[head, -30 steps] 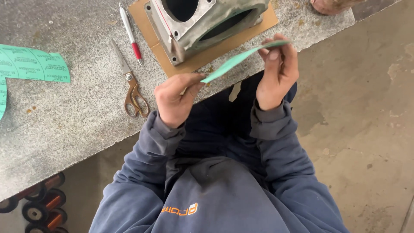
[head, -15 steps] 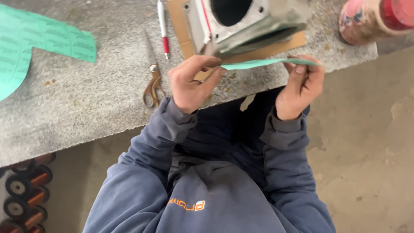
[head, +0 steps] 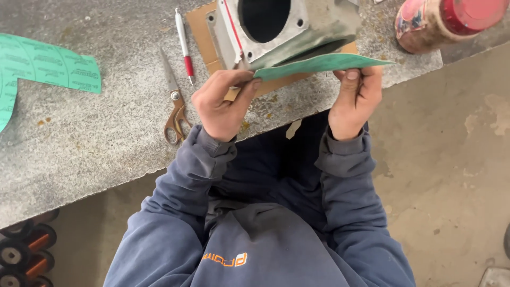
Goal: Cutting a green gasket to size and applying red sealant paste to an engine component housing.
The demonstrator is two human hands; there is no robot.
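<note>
Both hands hold a thin green sheet piece (head: 319,65) nearly flat, just in front of a grey metal housing (head: 287,26) with a round opening. My left hand (head: 223,103) pinches the sheet's left end. My right hand (head: 357,95) grips its right end, thumb on top. The housing rests on a brown cardboard piece (head: 204,32) on the grey stone bench (head: 95,127).
Scissors with tan handles (head: 174,103) and a red-and-white pen (head: 184,45) lie left of the housing. A larger green sheet (head: 48,66) lies at the far left. A red-topped can (head: 446,21) lies at the bench's right end. Wheels (head: 24,252) sit under the bench.
The green piece has been raised and levelled from a tilt, and both hands have moved up toward the metal housing. The view has shifted, so the can came into sight.
</note>
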